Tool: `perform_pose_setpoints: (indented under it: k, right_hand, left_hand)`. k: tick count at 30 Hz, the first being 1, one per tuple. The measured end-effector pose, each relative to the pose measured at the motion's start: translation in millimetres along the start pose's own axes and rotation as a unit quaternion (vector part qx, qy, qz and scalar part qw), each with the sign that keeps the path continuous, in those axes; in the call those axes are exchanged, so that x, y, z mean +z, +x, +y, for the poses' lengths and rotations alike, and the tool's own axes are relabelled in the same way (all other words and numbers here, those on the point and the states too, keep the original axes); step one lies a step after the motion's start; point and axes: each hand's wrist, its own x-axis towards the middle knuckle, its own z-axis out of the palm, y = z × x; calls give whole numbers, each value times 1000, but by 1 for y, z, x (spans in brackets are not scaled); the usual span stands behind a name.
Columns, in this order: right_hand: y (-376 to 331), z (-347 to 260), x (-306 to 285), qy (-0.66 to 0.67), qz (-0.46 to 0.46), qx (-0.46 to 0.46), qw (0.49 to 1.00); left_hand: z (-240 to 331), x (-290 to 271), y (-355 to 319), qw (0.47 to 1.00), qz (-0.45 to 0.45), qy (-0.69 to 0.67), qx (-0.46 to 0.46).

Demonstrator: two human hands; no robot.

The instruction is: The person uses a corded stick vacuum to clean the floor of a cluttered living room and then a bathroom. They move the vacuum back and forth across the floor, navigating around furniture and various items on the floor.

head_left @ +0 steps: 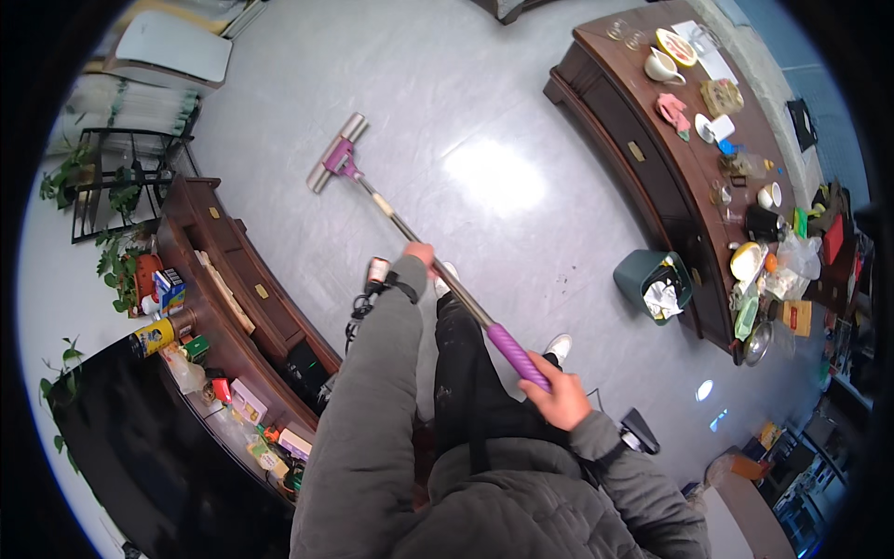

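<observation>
A sponge mop (pixel 400 224) with a metal pole and a purple grip slants across the middle of the view. Its wide head (pixel 337 155), purple with a silvery bar, rests on the grey floor (pixel 410 84) ahead and to the left. My left hand (pixel 421 253) is closed round the pole about midway down. Higher up, my right hand (pixel 561 395) wraps the end of the purple grip. Both forearms wear grey padded sleeves, with a dark strap at each wrist.
A dark green bin (pixel 643 278) with crumpled white waste stands by the right-hand wooden cabinet (pixel 643 140), whose top is crowded with dishes and bags. On my left runs another wooden cabinet (pixel 251 270) beside a large black screen (pixel 168 447). Dark specks (pixel 565 278) dot the floor.
</observation>
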Motion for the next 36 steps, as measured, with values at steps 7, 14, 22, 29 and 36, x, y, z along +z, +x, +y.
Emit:
perform_pose_setpoints:
  k: [7, 14, 22, 29, 36]
  right_hand:
    - [-230, 168, -119, -25, 24, 131, 991]
    - [-506, 250, -184, -97, 38, 368, 924]
    - [-499, 313, -184, -404, -18, 428, 808]
    - [-403, 327, -126, -375, 4, 247, 894]
    - [-103, 179, -13, -301, -13, 29, 953]
  left_hand:
    - [345, 46, -148, 766, -340, -501, -215]
    - [611, 162, -281, 573, -627, -509, -137]
    - [677, 278, -302, 371, -316, -818, -306]
    - [564, 265, -225, 488, -173, -813, -267]
    - [242, 56, -112, 489, 244, -817, -183]
